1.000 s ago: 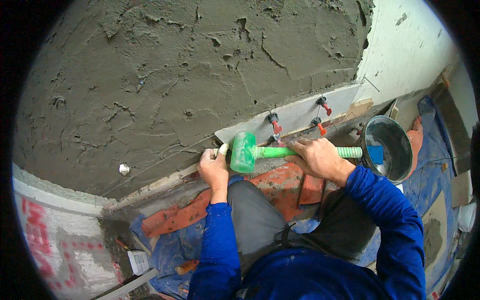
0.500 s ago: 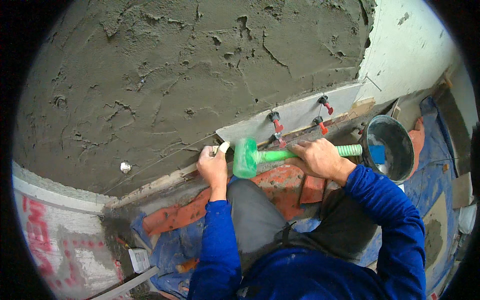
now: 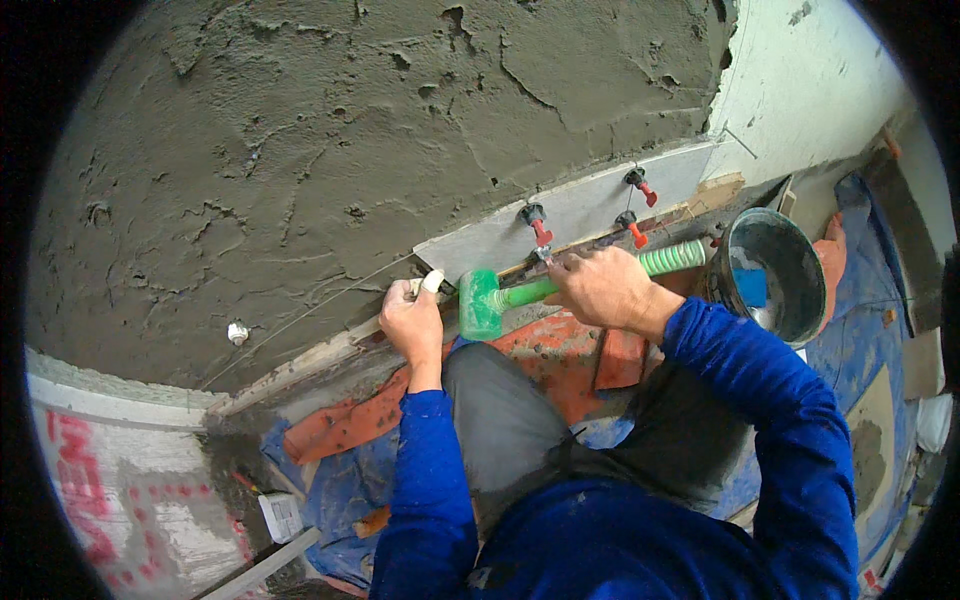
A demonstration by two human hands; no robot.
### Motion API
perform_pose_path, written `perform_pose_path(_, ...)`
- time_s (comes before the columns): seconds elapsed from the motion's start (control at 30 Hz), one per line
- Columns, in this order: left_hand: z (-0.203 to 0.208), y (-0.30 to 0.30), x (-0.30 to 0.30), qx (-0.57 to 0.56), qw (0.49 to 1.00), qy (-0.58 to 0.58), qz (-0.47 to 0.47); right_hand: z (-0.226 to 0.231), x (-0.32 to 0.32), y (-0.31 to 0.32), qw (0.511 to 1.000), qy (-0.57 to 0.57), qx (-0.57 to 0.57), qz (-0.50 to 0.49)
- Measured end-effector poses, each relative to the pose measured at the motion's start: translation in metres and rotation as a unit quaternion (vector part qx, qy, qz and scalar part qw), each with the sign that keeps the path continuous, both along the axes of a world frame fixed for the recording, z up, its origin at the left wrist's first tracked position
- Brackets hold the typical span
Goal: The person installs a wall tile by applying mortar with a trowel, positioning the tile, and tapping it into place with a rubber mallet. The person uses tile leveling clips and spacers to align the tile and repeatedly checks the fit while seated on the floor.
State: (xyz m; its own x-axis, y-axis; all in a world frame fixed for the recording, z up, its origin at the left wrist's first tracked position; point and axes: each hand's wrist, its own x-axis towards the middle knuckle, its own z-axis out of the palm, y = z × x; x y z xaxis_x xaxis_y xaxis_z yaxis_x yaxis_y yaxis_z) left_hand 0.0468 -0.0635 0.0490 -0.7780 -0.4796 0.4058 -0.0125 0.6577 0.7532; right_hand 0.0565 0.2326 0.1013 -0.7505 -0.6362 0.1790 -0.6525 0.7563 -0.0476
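My right hand [image 3: 612, 290] is closed around the ribbed handle of a green mallet [image 3: 482, 306], its block-shaped head pointing left. The head is just below the left end of a pale tile strip [image 3: 590, 215] set along the bottom of the wet grey mortar wall [image 3: 330, 130]. Close to that tile end, my left hand [image 3: 412, 322] has its fingers curled, the thumb raised with a white wrap [image 3: 432, 281] on it. What the fingers pinch, if anything, is hidden. Red-and-black tile levelling clips [image 3: 541, 232] stick out of the tile strip.
A black bucket [image 3: 770, 225] with a blue object [image 3: 750, 287] inside stands at right. A thin string [image 3: 320, 308] runs along the mortar's lower left. A white fitting [image 3: 238, 333] protrudes from the wall. Orange pieces [image 3: 350, 425] and blue sheeting [image 3: 345, 500] cover floor around my legs.
The view has shifted slightly. My right hand has moved a little towards the wall, tilting the mallet's handle end upward. The left hand stays near the tile's end.
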Motion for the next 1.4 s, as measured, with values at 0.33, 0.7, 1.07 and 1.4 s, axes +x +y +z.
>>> perform_pose_path(0.33,-0.003,0.0,0.001,-0.075,0.997,0.031,-0.008,0.002,0.015,0.006,0.995,0.008,0.06,0.081)
perform_pose_path(0.7,0.002,0.004,0.002,-0.095,0.995,-0.006,0.01,-0.002,0.01,0.011,0.999,0.024,-0.038,0.003)
perform_pose_path(1.07,0.003,0.003,0.002,-0.068,0.998,0.003,-0.011,0.001,0.019,0.016,0.999,0.022,-0.032,-0.032)
perform_pose_path(1.4,0.008,0.006,-0.001,-0.068,0.998,0.006,-0.004,0.012,0.024,0.018,0.999,-0.031,0.005,0.017)
